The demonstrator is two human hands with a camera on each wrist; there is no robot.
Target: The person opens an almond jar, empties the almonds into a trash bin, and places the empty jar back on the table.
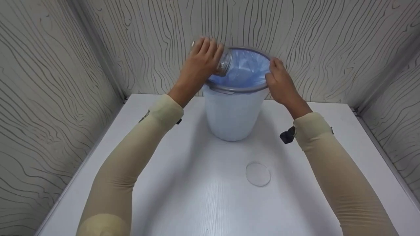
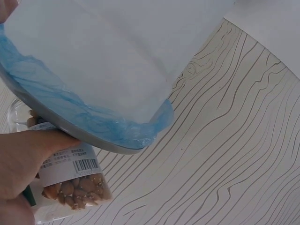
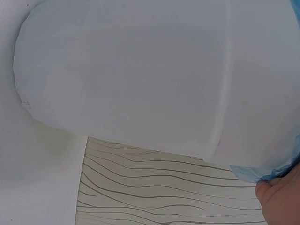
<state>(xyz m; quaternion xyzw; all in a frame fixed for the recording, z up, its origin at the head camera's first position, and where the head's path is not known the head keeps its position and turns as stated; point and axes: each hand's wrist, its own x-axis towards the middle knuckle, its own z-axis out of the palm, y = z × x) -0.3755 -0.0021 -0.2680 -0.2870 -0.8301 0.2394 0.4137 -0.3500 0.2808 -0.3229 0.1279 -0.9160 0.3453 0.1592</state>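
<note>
Glass jar (image 1: pixel 225 62), one, gripped in the left hand (image 1: pixel 199 64), fingers curled round its body. Jar is tipped sideways, open mouth pointing over the bin's rim toward the right hand. Left wrist view shows the jar (image 2: pixel 70 180) under the thumb, a white barcode label on it, brownish nuts inside; how many, can't tell. Jar sits just below and against the grey rim there.

One white bin (image 1: pixel 232 114) stands on the desk (image 1: pixel 183 190), between the two hands and tilted toward the person. One blue bag liner (image 1: pixel 244 70) inside it, folded over the grey rim ring (image 1: pixel 229 89). Liner edge (image 2: pixel 89 117) pokes out under the rim in the left wrist view.

Right hand (image 1: pixel 282 83) holds the bin's rim on its own side, thumb on the near edge, fingers curled over the far edge, clamped on the rim. Right wrist view shows only a bit of that hand (image 3: pixel 280 202) touching the liner's edge, with the bin wall (image 3: pixel 131 79) filling most of the frame.

One round clear lid (image 1: pixel 258 174) lies flat on the desk, nearer the person than either hand, well apart from both, closer to the right forearm.

Two beige sleeves cover both forearms.
</note>
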